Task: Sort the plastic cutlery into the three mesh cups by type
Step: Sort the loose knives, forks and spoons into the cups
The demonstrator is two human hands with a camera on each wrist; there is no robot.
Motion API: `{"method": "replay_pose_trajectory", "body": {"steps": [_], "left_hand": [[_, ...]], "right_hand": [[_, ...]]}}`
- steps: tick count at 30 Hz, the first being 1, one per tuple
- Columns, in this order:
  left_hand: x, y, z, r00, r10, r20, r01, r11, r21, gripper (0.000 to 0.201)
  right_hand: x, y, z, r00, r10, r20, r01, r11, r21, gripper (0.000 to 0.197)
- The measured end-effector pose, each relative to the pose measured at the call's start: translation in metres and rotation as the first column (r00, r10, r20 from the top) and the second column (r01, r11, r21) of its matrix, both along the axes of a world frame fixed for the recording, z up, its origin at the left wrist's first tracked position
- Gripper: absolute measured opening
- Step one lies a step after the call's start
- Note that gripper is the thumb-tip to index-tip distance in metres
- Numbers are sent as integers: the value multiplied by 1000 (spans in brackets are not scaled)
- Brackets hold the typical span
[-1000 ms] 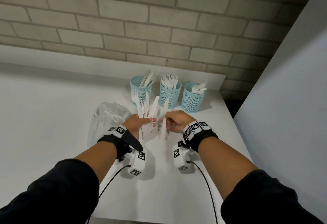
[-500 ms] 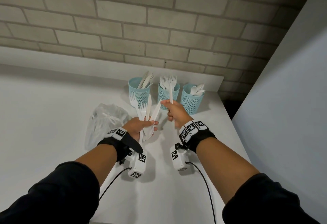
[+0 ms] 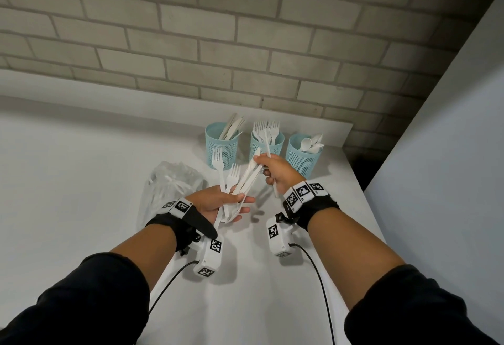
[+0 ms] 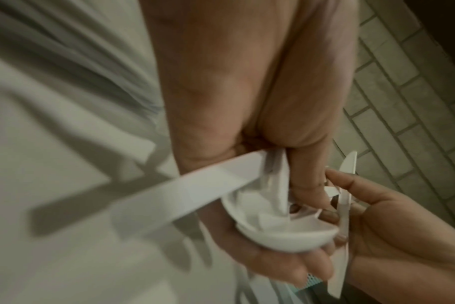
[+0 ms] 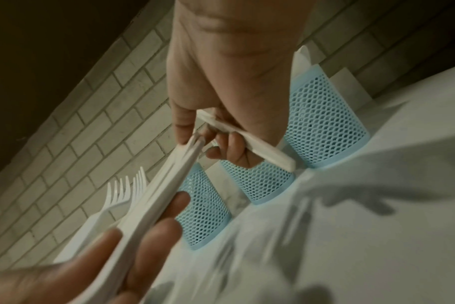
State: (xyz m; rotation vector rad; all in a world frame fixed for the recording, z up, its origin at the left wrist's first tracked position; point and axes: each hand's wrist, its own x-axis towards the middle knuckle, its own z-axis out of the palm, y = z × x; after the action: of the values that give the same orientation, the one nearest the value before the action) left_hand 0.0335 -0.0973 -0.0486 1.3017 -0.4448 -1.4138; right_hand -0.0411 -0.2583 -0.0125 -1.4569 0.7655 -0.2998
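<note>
since half a second ago the right hand (image 3: 275, 171), a knife (image 3: 274, 183) gripped in its curled fingers, has dropped from the fork cup (image 3: 266, 145) to pinch the knife tips of the bundle (image 3: 240, 181) clutched in the left hand (image 3: 218, 204). that cup stands mid-row between the knife cup (image 3: 222, 144) and spoon cup (image 3: 301, 153); a bag (image 3: 169, 189) lies on the counter (image 3: 81, 181) left of the bundle.

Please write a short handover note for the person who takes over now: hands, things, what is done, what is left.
Left hand grips a mixed bundle: forks, knives, a spoon.
Right hand holds one knife and pinches the tips of the bundle's knives.
Cups by the wall: knife cup, fork cup, spoon cup, each partly filled.
Left to do: sort the pieces in both hands.
A plastic bag lies on the table.
</note>
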Motion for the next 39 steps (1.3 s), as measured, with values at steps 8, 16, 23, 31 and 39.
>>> {"method": "replay_pose_trajectory", "body": {"steps": [8,16,23,31,39], "left_hand": [[0,-3,0,985,151,84,-144,986,-82,20],[7,-7,14,948,302,101,-283,944,-169,31],[19,-14,22,881,456,128,-418,875,-246,29],[30,-18,20,754,656,45,-630,740,-236,11],[39,-17,17,690,721,-55,-713,665,-223,20]], "right_hand": [[17,-1,7,993,34,111,-38,999,36,20],[43,-8,35,992,104,69,-102,994,-32,25],[77,-24,66,808,-365,463,161,892,422,23],[114,-26,67,850,-301,431,239,952,193,26],[136,-5,59,821,-136,554,100,990,95,21]]}}
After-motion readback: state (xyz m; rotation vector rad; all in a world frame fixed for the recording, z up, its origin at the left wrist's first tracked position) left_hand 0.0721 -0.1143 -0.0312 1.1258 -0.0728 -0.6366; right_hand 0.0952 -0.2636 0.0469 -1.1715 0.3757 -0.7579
